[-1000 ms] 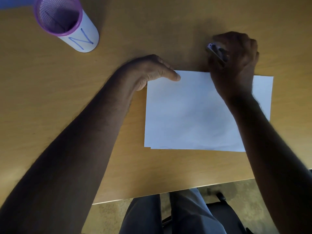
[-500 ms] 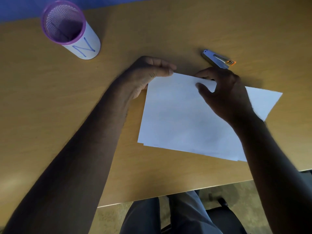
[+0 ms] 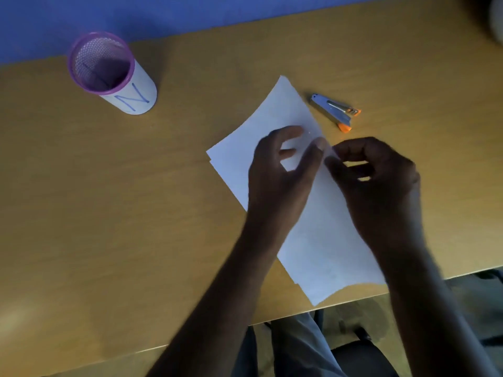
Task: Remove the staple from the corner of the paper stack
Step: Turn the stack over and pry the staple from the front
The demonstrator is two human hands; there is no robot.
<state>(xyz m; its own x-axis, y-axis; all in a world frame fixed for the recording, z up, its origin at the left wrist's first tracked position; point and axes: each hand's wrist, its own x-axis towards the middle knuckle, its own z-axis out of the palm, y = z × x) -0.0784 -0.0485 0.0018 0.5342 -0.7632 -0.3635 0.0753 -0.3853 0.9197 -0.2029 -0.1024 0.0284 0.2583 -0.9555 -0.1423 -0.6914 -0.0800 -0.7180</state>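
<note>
Lying at an angle on the wooden table (image 3: pixel 136 213), the paper stack (image 3: pixel 321 240) runs from a far corner that curls upward to a near corner that reaches the table's front edge. Your left hand (image 3: pixel 280 180) rests on the stack, its thumb and forefinger curled toward the right-hand edge of the sheets; the thumb tip appears to pinch that edge, though blur makes the contact hard to confirm. Your right hand (image 3: pixel 375 180) sits just beside it, fingers curled and its fingertips meeting the same paper edge where the left thumb ends; whether they grip paper or only touch it cannot be told. The staple itself is too small and blurred to locate. A silver stapler with orange trim (image 3: pixel 334 111) lies on the table just beyond the hands, apart from the paper. A purple mesh pen cup (image 3: pixel 109 74), wrapped in white and marked with a blue "N", stands well apart at the far left.
</note>
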